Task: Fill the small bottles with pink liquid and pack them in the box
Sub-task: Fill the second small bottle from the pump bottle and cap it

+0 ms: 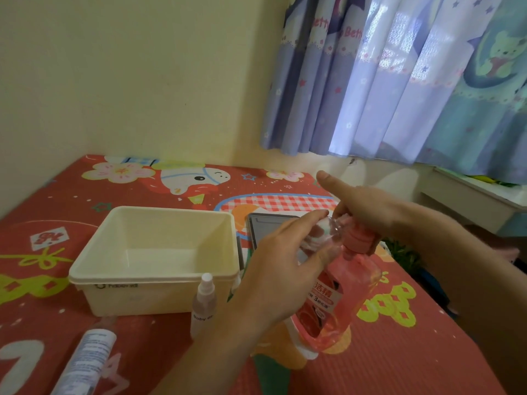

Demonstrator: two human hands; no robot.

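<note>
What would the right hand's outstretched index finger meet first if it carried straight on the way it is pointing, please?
Probably nothing close. The right hand points its index finger up and left, over the red play mat toward the cream wall. That wall seems first in line, though depth is unclear.
</note>
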